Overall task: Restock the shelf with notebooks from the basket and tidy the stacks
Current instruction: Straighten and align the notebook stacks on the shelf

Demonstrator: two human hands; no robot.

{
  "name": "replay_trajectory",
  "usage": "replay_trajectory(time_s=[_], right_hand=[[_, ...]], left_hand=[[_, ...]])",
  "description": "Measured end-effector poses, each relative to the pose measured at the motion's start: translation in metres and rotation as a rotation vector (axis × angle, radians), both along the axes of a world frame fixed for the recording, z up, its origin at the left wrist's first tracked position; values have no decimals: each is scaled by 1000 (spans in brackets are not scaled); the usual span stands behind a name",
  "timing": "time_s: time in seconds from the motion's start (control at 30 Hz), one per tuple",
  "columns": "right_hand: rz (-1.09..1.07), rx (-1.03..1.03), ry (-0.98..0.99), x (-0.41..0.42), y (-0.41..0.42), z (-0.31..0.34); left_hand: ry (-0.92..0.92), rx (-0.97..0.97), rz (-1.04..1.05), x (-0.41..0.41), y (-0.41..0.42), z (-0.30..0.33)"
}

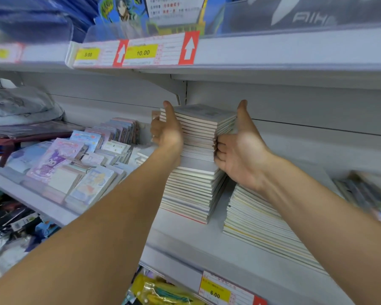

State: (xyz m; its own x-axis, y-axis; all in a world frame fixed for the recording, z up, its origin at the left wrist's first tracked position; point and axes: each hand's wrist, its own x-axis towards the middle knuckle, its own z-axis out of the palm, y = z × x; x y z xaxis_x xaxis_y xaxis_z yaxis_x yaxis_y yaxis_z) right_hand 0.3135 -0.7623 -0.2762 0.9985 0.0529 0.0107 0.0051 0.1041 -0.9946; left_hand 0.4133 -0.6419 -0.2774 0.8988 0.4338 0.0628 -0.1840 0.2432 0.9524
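Note:
A tall stack of notebooks (196, 183) stands on the grey shelf (185, 241); its upper part sits slightly offset from the lower part. My left hand (166, 130) presses flat against the stack's left side, thumb up along the front corner. On the right side my right hand (240, 153) squeezes the same upper part, fingers curled at its edge, thumb raised. A lower, wider stack of notebooks (264, 225) lies to the right, partly under my right forearm. No basket is in view.
Small cartoon notepads (75, 170) fill the shelf's left part. More books (365, 194) lie blurred at the far right. The upper shelf edge carries price labels (141, 52); a lower price label (216, 293) and packaged goods (163, 291) sit below.

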Motion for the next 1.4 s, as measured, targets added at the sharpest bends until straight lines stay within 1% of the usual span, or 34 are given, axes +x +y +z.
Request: replay_trajectory(time_s=[0.1, 0.17, 0.23, 0.27, 0.3, 0.33, 0.37, 0.4, 0.43, 0.47, 0.5, 0.53, 0.57, 0.63, 0.7, 0.8, 0.83, 0.93, 1.0, 1.1, 1.17, 1.3, 1.4], right_hand=[[14, -65, -37, -7, 5, -2], [56, -61, -58, -15, 5, -2], [49, -37, -50, -21, 0, -2], [12, -92, -46, -20, -6, -3], [-61, -214, -59, -19, -11, -4], [-158, -385, -93, -16, -15, -5], [-231, -567, -130, -12, -17, -6], [-258, -738, -170, -5, -17, -6], [-267, -882, -208, 0, -15, -5], [-283, -1007, -247, 4, -13, -4], [-303, -1097, -295, 7, -10, -3], [-331, -1130, -328, 11, -7, -3], [-359, -1124, -342, 13, -7, -4], [-399, -1092, -341, 18, -10, -9], [-402, -1049, -336, 20, -12, -14], [-398, -875, -346, 15, -9, -17], [-404, -851, -329, 12, -6, -15], [-441, -918, -293, 11, 1, -13], [-478, -1000, -282, 11, 6, -12], [-534, -1143, -312, 10, 11, -19], [-558, -1195, -354, 9, 13, -25], [-601, -1132, -384, 13, 13, -27], [-612, -1115, -372, 16, 14, -23]], left_hand=[[12, 173, 27, -2, -6, -2], [12, 262, 26, -7, -8, -2], [5, 265, -37, -11, -1, -2], [-10, 224, -111, -14, 5, -3], [-31, 193, -196, -17, 14, -6], [-58, 236, -284, -20, 24, -9], [-83, 373, -362, -20, 36, -11], [-112, 547, -415, -17, 47, -14], [-157, 701, -424, -14, 55, -15], [-210, 793, -407, -11, 61, -15], [-263, 823, -394, -8, 67, -16], [-313, 825, -384, -3, 71, -18], [-348, 820, -371, 3, 74, -21], [-358, 812, -345, 15, 78, -27], [-302, 785, -342, 23, 79, -31], [-235, 763, -346, 24, 79, -29], [-216, 781, -371, 23, 79, -28], [-197, 855, -441, 19, 80, -23], [-218, 833, -458, 17, 80, -20], [-266, 817, -466, 15, 83, -24], [-308, 858, -462, 15, 85, -26], [-334, 935, -403, 18, 83, -30], [-327, 913, -384, 20, 85, -33]])
